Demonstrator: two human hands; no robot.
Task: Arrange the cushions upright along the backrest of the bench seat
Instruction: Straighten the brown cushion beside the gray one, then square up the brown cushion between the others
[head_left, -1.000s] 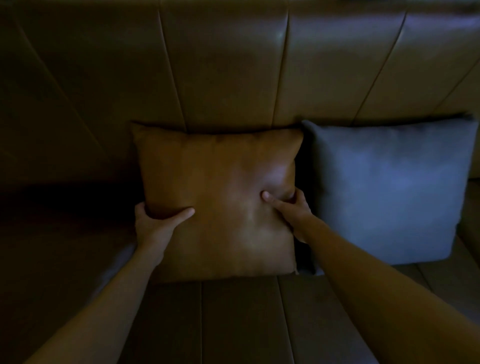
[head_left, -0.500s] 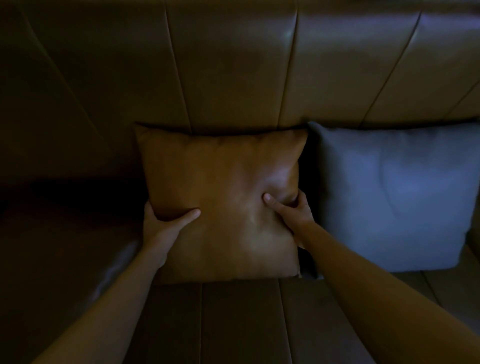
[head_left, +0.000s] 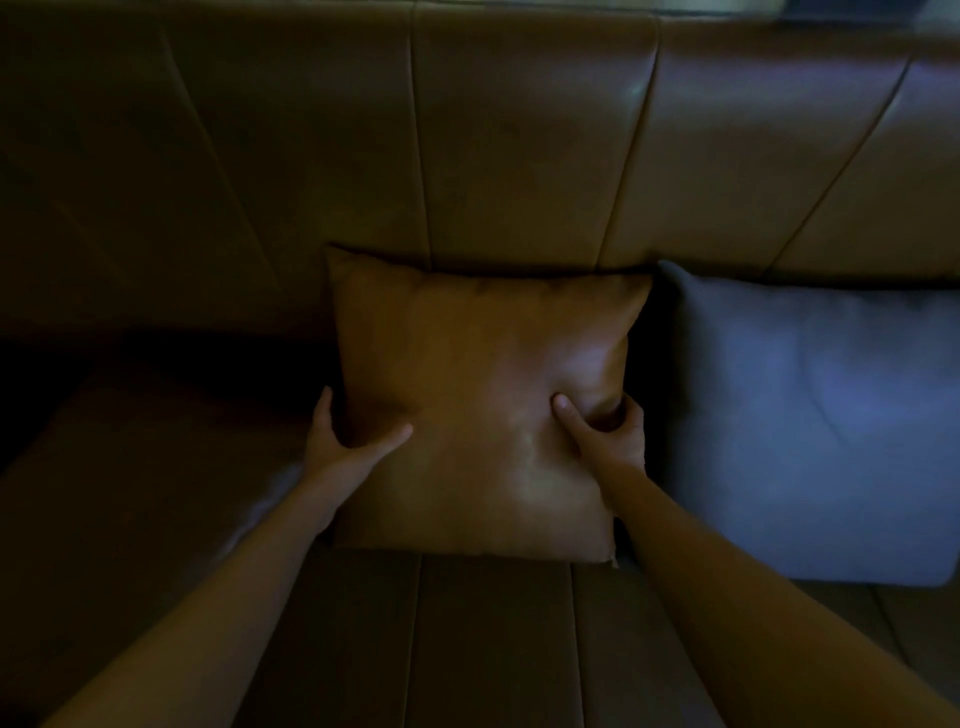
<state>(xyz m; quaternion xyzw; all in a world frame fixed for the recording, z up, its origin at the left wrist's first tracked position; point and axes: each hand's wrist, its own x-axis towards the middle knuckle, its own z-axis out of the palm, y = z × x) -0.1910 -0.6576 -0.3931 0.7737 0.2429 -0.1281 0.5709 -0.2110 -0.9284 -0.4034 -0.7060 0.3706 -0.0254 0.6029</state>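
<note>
The tan cushion (head_left: 483, 405) stands against the backrest (head_left: 519, 145) at mid-scene, its lower edge on the seat (head_left: 493, 644). The left hand (head_left: 343, 441) clasps its left edge, thumb across the front, fingers hidden behind. The right hand (head_left: 602, 431) pinches the right edge, thumb dimpling the cover. The dent suggests soft, light filling; the sheen hints at a slick skin, so the side edges look the best hold. The blue cushion (head_left: 810, 415) stands just right, a dark gap between the 2. Open seat lies left, where a pale shape (head_left: 270, 499), too dim to identify, sits by the left forearm
</note>
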